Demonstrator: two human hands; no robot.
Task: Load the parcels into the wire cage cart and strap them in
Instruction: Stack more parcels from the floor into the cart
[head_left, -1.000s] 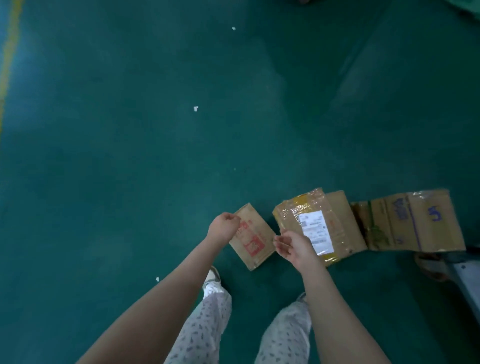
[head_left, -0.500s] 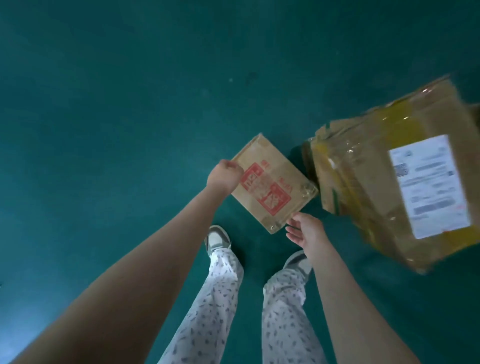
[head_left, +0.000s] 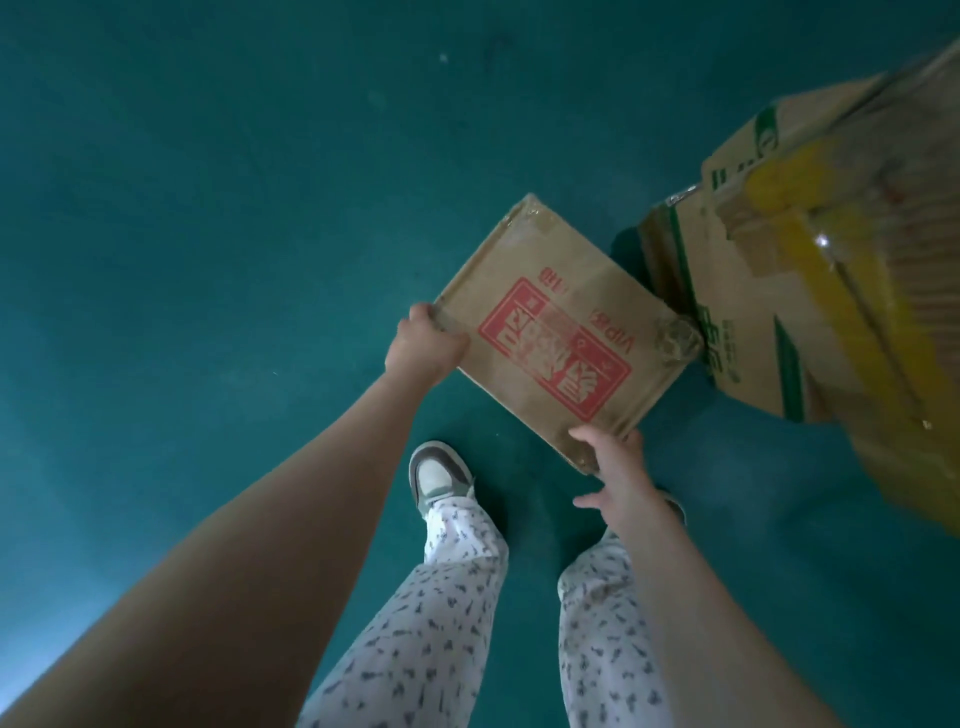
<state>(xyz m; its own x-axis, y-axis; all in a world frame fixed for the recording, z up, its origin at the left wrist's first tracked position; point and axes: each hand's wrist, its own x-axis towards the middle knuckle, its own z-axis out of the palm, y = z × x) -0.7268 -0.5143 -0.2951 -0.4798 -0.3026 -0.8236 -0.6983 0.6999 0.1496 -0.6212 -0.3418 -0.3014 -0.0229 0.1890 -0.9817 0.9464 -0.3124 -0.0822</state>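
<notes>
**Gripping a flat parcel by two opposite corners**

Curled fingers (head_left: 422, 316) of the left hand (head_left: 423, 349) wrap the left corner of the flat cardboard parcel (head_left: 561, 332), closed tightly over its edge. The right hand (head_left: 621, 470) holds the near corner. Its thumb lies on the top face, most of its other fingers are hidden under the board, and one finger (head_left: 584, 502) sticks out sideways, touching nothing.

The parcel sits between the two hands, red print facing up and its face tilted toward the camera. It is in front of the person's feet and appears to be lifted off the green floor (head_left: 208, 208). Its far corner points away over bare floor, and the long left edge also has open floor beside it. The right corner, bundled in crumpled clear tape, lies against or just in front of the green-printed carton (head_left: 737, 322). Whether the two touch cannot be told.

That carton stands just right of the parcel, with a larger yellow-taped parcel (head_left: 831, 291) pressed against its far side. Together they fill the right of the view to the frame edge. A dark shadow shows on the floor at the carton's left end.

Below the hands, a grey and white sneaker (head_left: 439, 473) and patterned trousers (head_left: 441, 623) stand on the floor. Wide open floor stretches to the left and ahead.
</notes>
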